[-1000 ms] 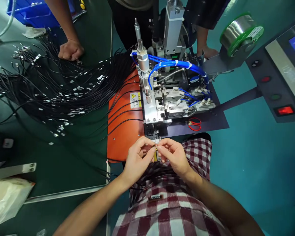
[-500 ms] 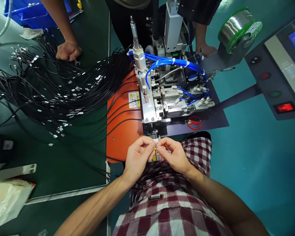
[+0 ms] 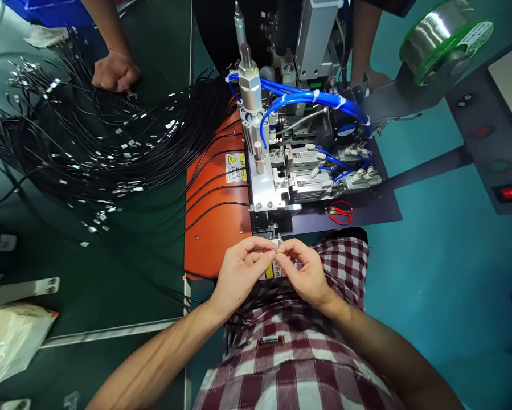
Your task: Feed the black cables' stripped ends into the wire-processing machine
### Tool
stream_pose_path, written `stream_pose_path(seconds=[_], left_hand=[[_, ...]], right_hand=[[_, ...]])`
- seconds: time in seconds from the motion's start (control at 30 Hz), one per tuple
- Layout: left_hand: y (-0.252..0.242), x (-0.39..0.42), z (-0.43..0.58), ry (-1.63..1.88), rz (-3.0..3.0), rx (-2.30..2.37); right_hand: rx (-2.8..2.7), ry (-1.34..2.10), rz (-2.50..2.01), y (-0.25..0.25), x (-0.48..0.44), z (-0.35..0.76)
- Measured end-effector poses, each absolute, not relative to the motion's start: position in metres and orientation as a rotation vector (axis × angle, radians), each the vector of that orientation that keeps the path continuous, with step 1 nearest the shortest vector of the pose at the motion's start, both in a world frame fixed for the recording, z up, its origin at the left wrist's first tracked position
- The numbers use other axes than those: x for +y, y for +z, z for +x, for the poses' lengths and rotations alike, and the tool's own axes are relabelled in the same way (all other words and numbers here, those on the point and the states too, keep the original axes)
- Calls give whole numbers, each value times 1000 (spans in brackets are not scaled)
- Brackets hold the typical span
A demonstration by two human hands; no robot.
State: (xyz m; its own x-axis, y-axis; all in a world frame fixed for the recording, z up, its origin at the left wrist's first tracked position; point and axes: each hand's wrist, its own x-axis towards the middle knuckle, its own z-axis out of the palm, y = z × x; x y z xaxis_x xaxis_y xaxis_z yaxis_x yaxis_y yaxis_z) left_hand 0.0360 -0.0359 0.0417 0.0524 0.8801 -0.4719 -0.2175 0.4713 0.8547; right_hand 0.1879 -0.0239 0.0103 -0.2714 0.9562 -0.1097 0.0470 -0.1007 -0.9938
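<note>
My left hand [image 3: 245,273] and my right hand [image 3: 304,270] meet in front of my lap, thumbs and fingertips pinched together. Between the fingertips is a tiny, thin item, mostly hidden and too small to name. Just beyond my fingers stands the front of a metal machine [image 3: 262,191] with pneumatic cylinders and blue air hoses [image 3: 307,98]. Several black cables [image 3: 215,206] cross an orange plate [image 3: 215,239] into its left side. More dark cables hang past the table edge near my left wrist.
A large bundle of black cables [image 3: 153,165] with silvery connectors covers the table at left. Red-handled snips [image 3: 340,212] lie right of the machine, below a solder wire spool [image 3: 437,37]. Another person's fist [image 3: 117,73] rests on the table; their other hand [image 3: 373,80] is behind the machine.
My view has shifted slightly, so the machine and spool appear larger and farther right. Both hands stay pinched together, a little farther right in view, with small finger movements.
</note>
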Motion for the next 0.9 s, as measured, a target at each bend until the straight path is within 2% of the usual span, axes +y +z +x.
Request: stream_pose_path(seconds=[0.23,0.9], left_hand=[[46,-36,38,894,687,1264],[52,-41,39,829,946,1285]], right_hand=[[-1278,1786,-1094,25,1,212],[-1326,2107,-945,27,9,216]])
